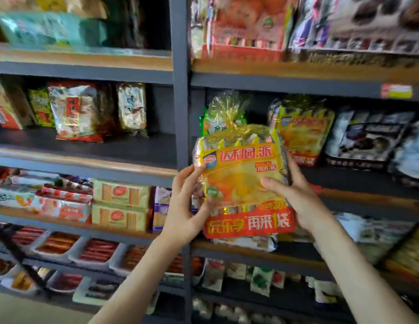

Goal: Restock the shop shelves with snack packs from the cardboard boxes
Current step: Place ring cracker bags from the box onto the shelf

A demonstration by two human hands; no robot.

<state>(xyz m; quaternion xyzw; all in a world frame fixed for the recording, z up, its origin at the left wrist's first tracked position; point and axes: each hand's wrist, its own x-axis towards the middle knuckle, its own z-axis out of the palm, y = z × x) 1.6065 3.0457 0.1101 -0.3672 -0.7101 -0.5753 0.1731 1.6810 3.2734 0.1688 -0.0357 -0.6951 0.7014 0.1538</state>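
Note:
A big yellow snack pack point(243, 181) with a red band along its bottom and a gathered foil top is held upright in front of the dark metal shelving. My left hand point(187, 204) grips its left edge, thumb on the front. On the right edge, my right hand point(295, 197) grips it too, thumb pressed on the front and fingers behind. The pack sits at the height of the middle right shelf point(344, 181). A matching yellow pack point(304, 132) stands on that shelf just behind and to the right. No cardboard box is in view.
A dark upright post point(180, 113) splits the shelving into left and right bays. Black-and-white packs point(367, 139) fill the right of the middle shelf, and a green pack point(212, 125) stands behind the held one. Lower shelves hold boxed biscuits point(120, 204) and white trays point(63, 247) of red snacks.

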